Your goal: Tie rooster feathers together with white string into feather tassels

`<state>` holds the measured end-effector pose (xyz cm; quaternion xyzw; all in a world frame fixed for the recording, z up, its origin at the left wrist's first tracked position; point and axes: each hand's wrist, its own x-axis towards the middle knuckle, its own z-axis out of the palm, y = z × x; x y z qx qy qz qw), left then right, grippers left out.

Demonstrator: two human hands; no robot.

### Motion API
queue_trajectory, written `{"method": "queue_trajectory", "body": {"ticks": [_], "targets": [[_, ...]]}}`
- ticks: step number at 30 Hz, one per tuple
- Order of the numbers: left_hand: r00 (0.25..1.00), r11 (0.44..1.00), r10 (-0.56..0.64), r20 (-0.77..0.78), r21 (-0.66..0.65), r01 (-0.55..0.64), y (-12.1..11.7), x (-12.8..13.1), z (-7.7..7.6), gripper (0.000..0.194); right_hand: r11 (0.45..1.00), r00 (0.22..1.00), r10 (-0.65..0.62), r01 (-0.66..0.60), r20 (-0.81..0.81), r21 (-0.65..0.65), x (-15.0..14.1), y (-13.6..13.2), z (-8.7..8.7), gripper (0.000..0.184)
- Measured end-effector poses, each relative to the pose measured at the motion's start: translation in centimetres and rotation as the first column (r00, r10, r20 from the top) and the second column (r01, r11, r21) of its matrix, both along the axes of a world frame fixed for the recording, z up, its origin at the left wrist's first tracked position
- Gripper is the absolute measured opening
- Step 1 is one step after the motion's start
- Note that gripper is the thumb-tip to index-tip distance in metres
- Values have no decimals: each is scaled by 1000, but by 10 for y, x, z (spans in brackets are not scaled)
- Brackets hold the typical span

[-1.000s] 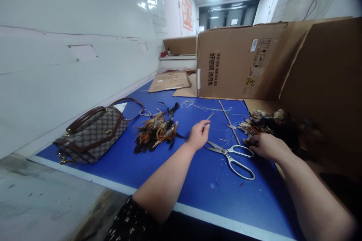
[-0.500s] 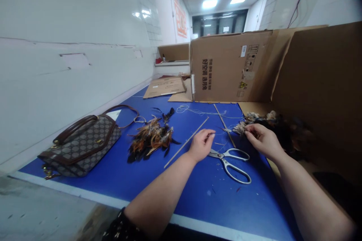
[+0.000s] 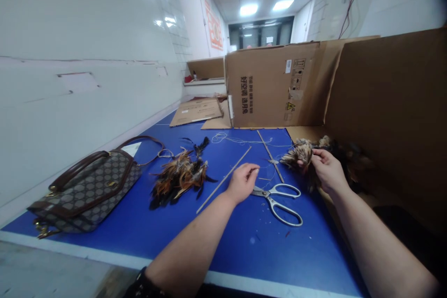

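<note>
Head — feathers (image 3: 300, 154) in right grip (image 3: 327, 172)

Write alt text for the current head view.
Right hand holding a feather bunch at a blue table; left hand pinched closed beside silver scissors. Another feather pile and a patterned handbag lie to the left, with printed cardboard standing behind.
</note>
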<state>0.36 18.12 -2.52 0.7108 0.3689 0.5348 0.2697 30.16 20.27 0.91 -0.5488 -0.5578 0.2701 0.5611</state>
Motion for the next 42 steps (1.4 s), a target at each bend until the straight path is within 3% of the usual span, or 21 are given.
{"method": "queue_trajectory", "body": {"ticks": [3,5,8,10,12,18,21,25,28,32,36,42], "targets": [[993,989,-36,110,-140,51,-8,7,11,26,989,930,107,-136,-351,-58,-17,-6,6,45],[975,949,-39,218,-298,104,-16,17,20,31,974,890,170,-217,-423,-66,-32,-12,7,46],[895,841,19,445,-491,226,-29,36,29,42,934,862,289,-349,-416,-75,-54,-22,5,46],[828,796,15,560,-507,329,-36,49,31,49,907,855,370,-417,-364,-57,-67,-28,2,44],[780,792,8,625,-480,377,-40,56,31,49,892,858,424,-450,-290,-28,-78,-33,0,41],[758,844,81,648,-448,293,-37,50,27,45,869,859,477,-492,-187,-44,-90,-40,-1,40],[766,849,80,637,-446,283,-35,45,27,43,848,831,494,-526,-257,-71,-92,-42,-1,41],[789,841,91,608,-472,266,-35,44,26,42,780,711,501,-618,-493,-100,-96,-46,2,35],[802,836,97,589,-485,255,-35,42,25,43,740,674,558,-668,-484,-79,-97,-50,6,32],[824,847,100,557,-483,224,-34,39,23,40,753,740,602,-651,-299,-96,-98,-52,8,30],[824,864,94,559,-457,211,-32,38,24,41,813,797,529,-575,-293,-97,-98,-48,2,34],[761,853,147,632,-470,226,-28,38,23,48,876,856,448,-478,-258,-64,-95,-42,-4,36]]}}
